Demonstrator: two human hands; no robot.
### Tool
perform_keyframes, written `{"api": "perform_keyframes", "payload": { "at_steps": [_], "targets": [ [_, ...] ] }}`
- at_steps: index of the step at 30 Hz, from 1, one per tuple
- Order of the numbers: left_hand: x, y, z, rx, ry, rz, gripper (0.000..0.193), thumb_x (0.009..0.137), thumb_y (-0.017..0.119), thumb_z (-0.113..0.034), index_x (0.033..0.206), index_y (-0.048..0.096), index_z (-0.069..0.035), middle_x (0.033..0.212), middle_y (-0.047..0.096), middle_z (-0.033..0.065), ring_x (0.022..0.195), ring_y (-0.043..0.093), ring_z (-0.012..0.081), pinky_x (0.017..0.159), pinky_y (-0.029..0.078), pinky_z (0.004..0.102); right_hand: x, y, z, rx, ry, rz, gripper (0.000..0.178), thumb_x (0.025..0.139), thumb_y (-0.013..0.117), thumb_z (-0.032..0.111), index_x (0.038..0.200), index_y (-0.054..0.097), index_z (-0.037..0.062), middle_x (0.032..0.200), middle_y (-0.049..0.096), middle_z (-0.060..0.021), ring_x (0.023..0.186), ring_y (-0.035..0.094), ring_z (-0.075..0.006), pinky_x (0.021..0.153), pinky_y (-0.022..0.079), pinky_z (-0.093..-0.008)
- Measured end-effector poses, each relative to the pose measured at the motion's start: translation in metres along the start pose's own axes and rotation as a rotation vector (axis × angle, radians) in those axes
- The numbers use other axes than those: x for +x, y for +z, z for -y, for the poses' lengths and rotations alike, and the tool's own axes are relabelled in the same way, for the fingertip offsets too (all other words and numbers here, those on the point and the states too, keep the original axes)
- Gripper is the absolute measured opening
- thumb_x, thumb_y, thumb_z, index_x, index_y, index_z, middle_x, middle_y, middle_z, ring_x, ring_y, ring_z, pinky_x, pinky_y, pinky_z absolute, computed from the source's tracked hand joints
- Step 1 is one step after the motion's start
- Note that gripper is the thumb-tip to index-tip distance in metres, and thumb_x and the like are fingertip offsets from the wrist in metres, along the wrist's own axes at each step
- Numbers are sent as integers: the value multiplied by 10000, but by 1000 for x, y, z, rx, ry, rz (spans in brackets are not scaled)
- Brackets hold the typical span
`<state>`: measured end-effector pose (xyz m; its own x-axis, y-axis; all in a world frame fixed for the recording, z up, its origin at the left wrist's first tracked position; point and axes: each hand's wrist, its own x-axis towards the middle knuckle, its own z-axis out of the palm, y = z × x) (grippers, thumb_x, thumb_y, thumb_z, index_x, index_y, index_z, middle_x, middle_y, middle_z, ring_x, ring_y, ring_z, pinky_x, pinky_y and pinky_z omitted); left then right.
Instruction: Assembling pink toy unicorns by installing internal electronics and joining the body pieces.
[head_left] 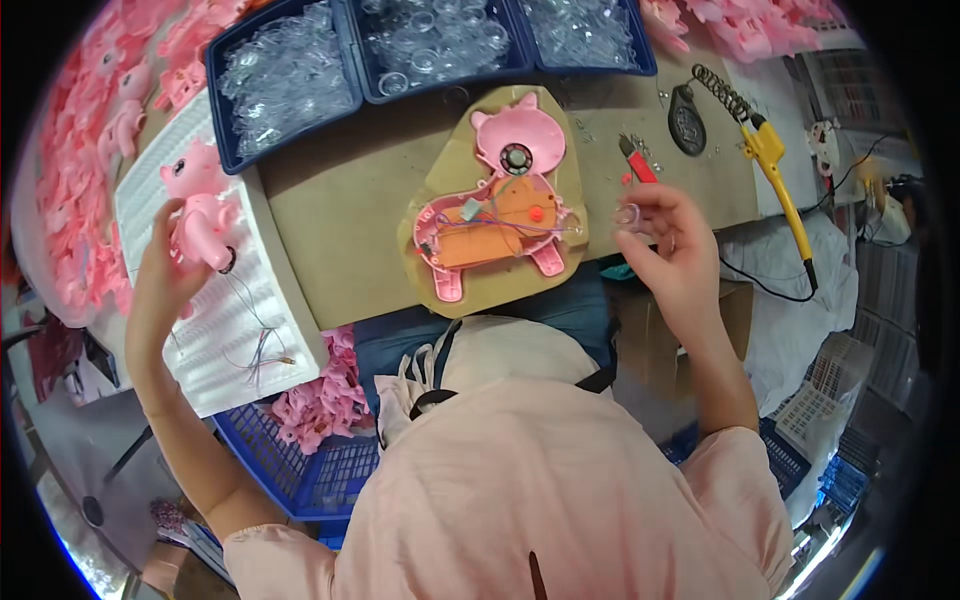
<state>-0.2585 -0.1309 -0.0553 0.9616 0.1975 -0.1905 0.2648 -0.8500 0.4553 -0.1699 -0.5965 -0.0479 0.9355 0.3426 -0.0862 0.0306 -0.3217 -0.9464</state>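
Note:
At the left, my left hand [165,265] is closed around a pink toy animal [203,225], with thin coloured wires [262,345] trailing below it. My right hand [680,245] pinches a small clear plastic ring [628,217] between thumb and fingers, right of the middle. Between the hands, an open pink toy shell half [520,140] lies in a tan shaped holder [430,285]. Inside the shell sit an orange board [475,243], purple wires and a round dark speaker-like part [516,159] in the head.
Dark blue bins [355,92] of clear plastic pieces line the far side. A white foam tray [290,300] lies under my left hand. A red-handled tool [637,162], a black oval object [686,122] and a yellow electric screwdriver [770,155] lie right. Pink parts fill a blue basket [285,470] below.

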Motion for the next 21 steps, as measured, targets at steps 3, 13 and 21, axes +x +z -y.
{"api": "perform_keyframes", "payload": {
  "at_steps": [3,13,21],
  "targets": [
    [3,-4,-9,-1,-53,45,675,734,673,-72,1332,360,-89,1149,575,142,992,581,236,825,451,313,-7,-2,-6,144,124,11,346,800,605,-41,1133,513,-28,1048,573,-65,940,578,-121,837,456,-244],
    [-39,-12,-46,-776,29,-840,621,836,592,-212,1342,330,35,1293,471,197,1137,531,266,887,491,308,-1,22,-6,-605,-227,60,332,722,707,88,1023,608,-11,888,545,-104,804,548,-232,683,436,-318],
    [-49,32,-93,-1908,112,-329,742,837,558,-264,1411,186,25,1417,302,231,1267,400,331,1031,390,427,8,25,5,-825,-298,121,351,703,723,115,1024,620,18,875,546,-100,772,535,-261,677,421,-351]
  ]
}}
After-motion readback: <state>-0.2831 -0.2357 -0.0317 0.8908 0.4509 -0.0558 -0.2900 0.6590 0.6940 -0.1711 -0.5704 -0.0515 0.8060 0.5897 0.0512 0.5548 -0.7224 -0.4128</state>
